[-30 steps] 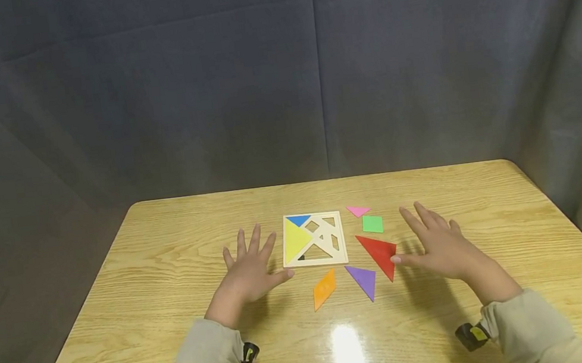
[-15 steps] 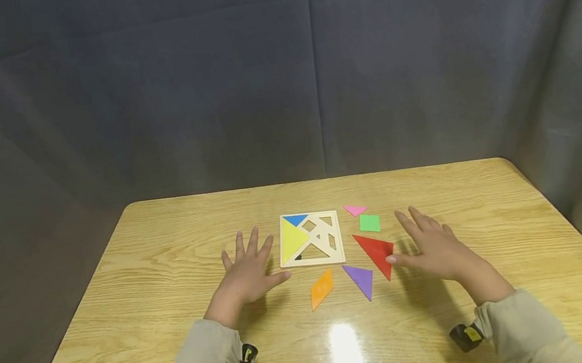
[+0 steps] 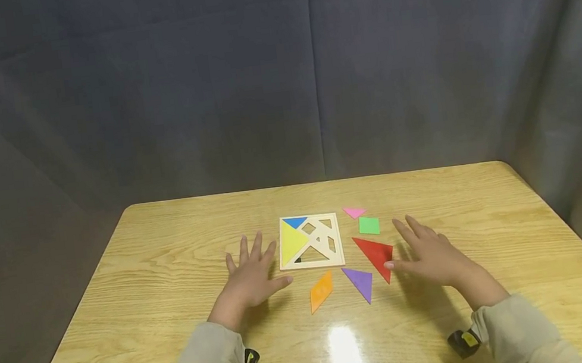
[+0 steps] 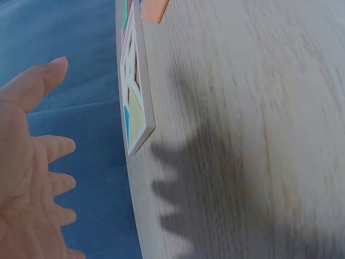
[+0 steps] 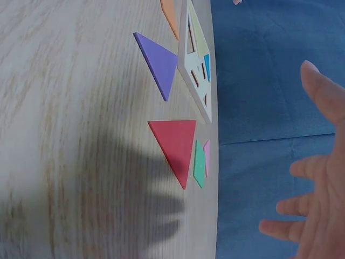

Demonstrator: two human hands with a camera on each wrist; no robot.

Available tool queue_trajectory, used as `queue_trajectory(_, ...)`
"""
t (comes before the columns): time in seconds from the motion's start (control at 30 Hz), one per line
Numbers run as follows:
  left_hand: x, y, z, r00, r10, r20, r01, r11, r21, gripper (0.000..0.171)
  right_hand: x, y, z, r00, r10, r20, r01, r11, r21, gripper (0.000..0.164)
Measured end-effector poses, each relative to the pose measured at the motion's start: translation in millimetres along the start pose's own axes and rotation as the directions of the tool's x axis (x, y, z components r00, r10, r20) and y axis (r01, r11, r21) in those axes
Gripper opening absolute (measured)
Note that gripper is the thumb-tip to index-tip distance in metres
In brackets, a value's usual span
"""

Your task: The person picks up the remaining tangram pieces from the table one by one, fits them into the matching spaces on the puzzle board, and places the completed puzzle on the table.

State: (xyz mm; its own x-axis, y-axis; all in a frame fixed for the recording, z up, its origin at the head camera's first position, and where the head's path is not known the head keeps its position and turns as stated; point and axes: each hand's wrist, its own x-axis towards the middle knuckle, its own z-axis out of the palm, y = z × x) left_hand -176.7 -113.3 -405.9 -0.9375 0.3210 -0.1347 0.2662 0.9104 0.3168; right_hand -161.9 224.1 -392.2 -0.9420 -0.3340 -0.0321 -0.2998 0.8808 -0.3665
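Observation:
A pale wooden tangram tray (image 3: 340, 253) lies mid-table, with a yellow triangle (image 3: 291, 244) and a blue triangle (image 3: 295, 222) set in its left side. To its right lie a pink triangle (image 3: 354, 212), a green square (image 3: 368, 225) and a red triangle (image 3: 376, 254). Nearer the front are a purple triangle (image 3: 360, 282) and an orange parallelogram (image 3: 321, 291). Fingers spread, my left hand (image 3: 250, 279) hovers left of the tray, holding nothing. My right hand (image 3: 431, 255) hovers beside the red triangle, its thumb overlapping that piece in the head view; the right wrist view shows it raised and apart.
The wood-grain table (image 3: 150, 317) has rounded far corners and a bright glare patch near the front. A dark curtain (image 3: 206, 95) hangs behind and along both sides. Dark straps with small devices (image 3: 464, 342) sit at both wrists.
My right hand has drifted slightly left and its fingers have sunk a little. The left hand is nearly still. The pieces and tray stay in place; the head view has shifted slightly.

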Motion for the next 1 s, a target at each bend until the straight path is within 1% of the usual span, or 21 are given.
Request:
queue_trajectory(0.17, -0.3, -1.1, 3.3, 1.0, 0.0, -0.01, 0.0, 1.0, -0.009, 0.077, 1, 1, 4, 1.0, -0.021, -0.013, 0.02, 1.0, -0.003, 0.089)
queue_trajectory(0.33, 0.4, -1.8, 7.0, 1.0, 0.021, -0.012, -0.021, 1.0, -0.008, 0.077, 1, 1, 6, 0.999, -0.031, -0.017, 0.031, 1.0, 0.004, 0.088)
queue_trajectory(0.63, 1.6, -2.8, 7.3, 1.0, 0.021, -0.005, -0.021, 1.0, 0.006, 0.077, 1, 3, 7, 1.0, -0.021, -0.012, 0.021, 1.0, 0.017, 0.089)
queue_trajectory(0.73, 2.9, -4.1, 8.4, 1.0, 0.028, -0.003, -0.028, 1.0, -0.002, 0.076, 1, 3, 8, 1.0, -0.01, -0.003, 0.01, 1.0, 0.029, 0.09)
queue_trajectory(1.0, 4.0, -0.8, 10.3, 0.999, 0.048, 0.019, -0.048, 0.999, 0.004, 0.076, 3, 0, 12, 1.0, -0.014, 0.017, 0.013, 0.998, 0.064, 0.089)
